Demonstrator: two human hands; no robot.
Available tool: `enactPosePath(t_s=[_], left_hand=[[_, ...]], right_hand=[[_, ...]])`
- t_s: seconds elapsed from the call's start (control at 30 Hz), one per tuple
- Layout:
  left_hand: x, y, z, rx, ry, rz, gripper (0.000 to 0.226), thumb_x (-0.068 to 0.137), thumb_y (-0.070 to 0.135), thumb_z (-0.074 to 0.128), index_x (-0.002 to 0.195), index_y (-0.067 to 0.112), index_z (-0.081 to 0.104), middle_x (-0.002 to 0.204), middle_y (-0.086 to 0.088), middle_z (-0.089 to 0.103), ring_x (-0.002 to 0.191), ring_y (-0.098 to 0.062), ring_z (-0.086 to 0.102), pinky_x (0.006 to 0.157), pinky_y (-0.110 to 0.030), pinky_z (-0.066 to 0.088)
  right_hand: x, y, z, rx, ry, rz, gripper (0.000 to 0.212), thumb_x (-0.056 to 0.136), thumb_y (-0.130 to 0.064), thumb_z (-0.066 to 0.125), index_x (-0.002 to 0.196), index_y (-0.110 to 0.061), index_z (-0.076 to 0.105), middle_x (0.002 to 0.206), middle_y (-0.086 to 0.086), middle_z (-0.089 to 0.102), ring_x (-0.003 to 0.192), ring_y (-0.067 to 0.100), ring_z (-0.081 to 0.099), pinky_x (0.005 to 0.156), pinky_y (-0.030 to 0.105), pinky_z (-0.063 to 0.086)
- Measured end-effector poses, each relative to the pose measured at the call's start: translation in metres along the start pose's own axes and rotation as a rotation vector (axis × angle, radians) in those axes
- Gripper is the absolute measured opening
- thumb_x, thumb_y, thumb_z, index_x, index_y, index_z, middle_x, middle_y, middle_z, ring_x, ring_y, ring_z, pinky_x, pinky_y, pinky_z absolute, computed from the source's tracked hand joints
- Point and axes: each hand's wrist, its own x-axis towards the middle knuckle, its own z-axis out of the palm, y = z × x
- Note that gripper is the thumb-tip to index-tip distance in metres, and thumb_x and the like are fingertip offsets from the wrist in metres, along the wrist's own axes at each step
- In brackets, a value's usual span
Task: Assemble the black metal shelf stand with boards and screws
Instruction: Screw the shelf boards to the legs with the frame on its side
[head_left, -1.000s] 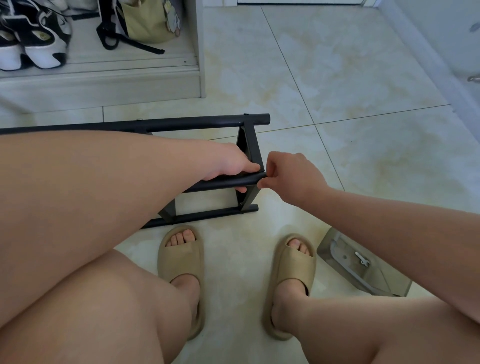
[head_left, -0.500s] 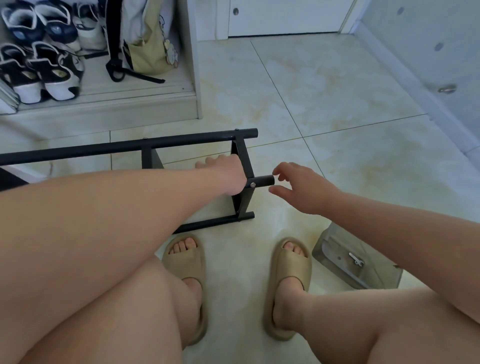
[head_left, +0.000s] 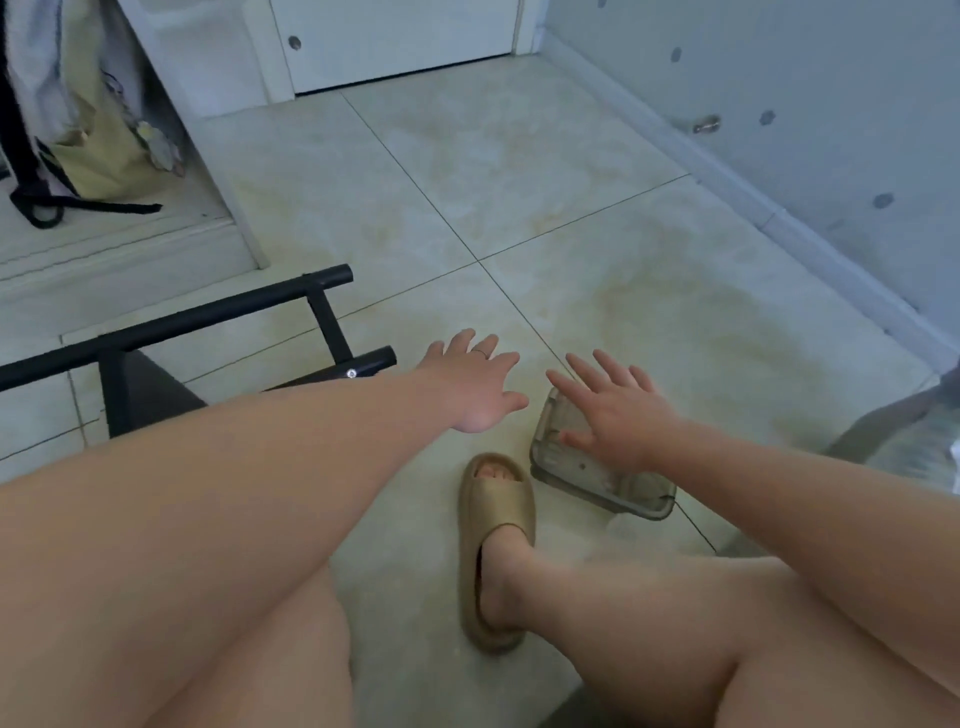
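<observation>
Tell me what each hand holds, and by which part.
Nothing is held. The left hand is spread open, off the black frame; the right hand is open over the clear container.

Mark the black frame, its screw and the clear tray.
frame (head_left: 197, 316): head view, on its top bar.
screw (head_left: 351, 373): head view, on its silver head near the lower bar's end.
tray (head_left: 543, 436): head view, on its left wall.
</observation>
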Motion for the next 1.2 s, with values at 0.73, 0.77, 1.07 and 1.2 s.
enactPosePath(t_s=[0.73, 0.77, 1.07, 1.2], left_hand=[[0.161, 0.044, 0.164, -0.497, 0.078, 0.124, 0.062, 0.098, 0.024, 0.045, 0.148, 0.034, 0.011, 0.079, -0.001, 0.048, 0.073, -0.03, 0.05, 0.069, -0.039, 0.042], [0.161, 0.042, 0.166, -0.482, 0.083, 0.146, 0.063, 0.098, 0.024, 0.046, 0.148, 0.034, 0.01, 0.075, 0.003, 0.045, 0.072, -0.029, 0.05, 0.068, -0.04, 0.043], [0.162, 0.04, 0.164, -0.505, 0.061, 0.15, 0.066, 0.096, 0.025, 0.048, 0.151, 0.034, 0.012, 0.083, -0.003, 0.059, 0.075, -0.029, 0.058, 0.071, -0.048, 0.052], [0.162, 0.041, 0.163, -0.505, 0.054, 0.136, 0.066, 0.097, 0.025, 0.048, 0.151, 0.035, 0.012, 0.081, -0.002, 0.058, 0.073, -0.027, 0.058, 0.07, -0.049, 0.053]], right_hand=[[0.1, 0.118, 0.205, -0.195, -0.358, 0.113, 0.035, 0.097, -0.015, 0.048, 0.131, -0.016, 0.052, 0.13, 0.007, 0.06, 0.121, 0.03, 0.057, 0.098, 0.038, 0.04], [0.102, 0.118, 0.211, -0.228, -0.342, 0.108, 0.032, 0.097, -0.013, 0.048, 0.127, -0.014, 0.055, 0.128, 0.008, 0.062, 0.121, 0.03, 0.056, 0.099, 0.039, 0.039], [0.118, 0.116, 0.231, -0.296, -0.275, 0.105, 0.029, 0.097, 0.001, 0.047, 0.125, -0.006, 0.053, 0.123, 0.015, 0.063, 0.114, 0.035, 0.057, 0.089, 0.041, 0.049], [0.122, 0.115, 0.234, -0.254, -0.283, 0.125, 0.029, 0.097, 0.004, 0.046, 0.122, -0.006, 0.055, 0.12, 0.014, 0.064, 0.109, 0.035, 0.06, 0.077, 0.038, 0.046]])
